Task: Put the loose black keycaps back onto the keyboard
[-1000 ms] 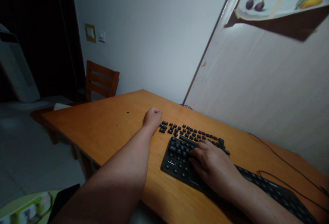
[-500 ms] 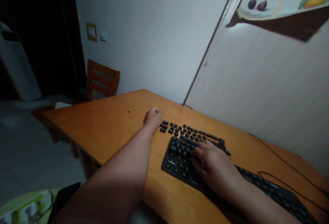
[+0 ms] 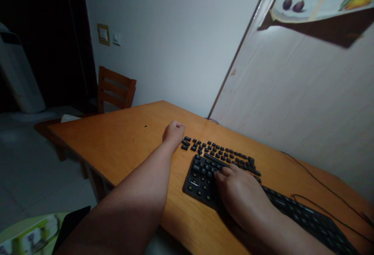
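what looks like a room in a home: a plain wooden table point(image 3: 113, 140) beside a pale wall point(image 3: 175, 44), a slat-backed wooden chair point(image 3: 115, 96) at far left, tiled floor point(image 3: 55, 181) at left, and a picture of fruit point(image 3: 324, 3) hanging at far right.

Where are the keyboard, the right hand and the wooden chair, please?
Keyboard point(image 3: 202, 179), head view: top, at its picture-left end
Right hand point(image 3: 239, 186), head view: back of the hand
Wooden chair point(image 3: 115, 90), head view: middle slat of the backrest

One keyboard point(image 3: 201, 181), two hands point(image 3: 173, 133) point(image 3: 241, 188) (one table point(image 3: 125, 149))
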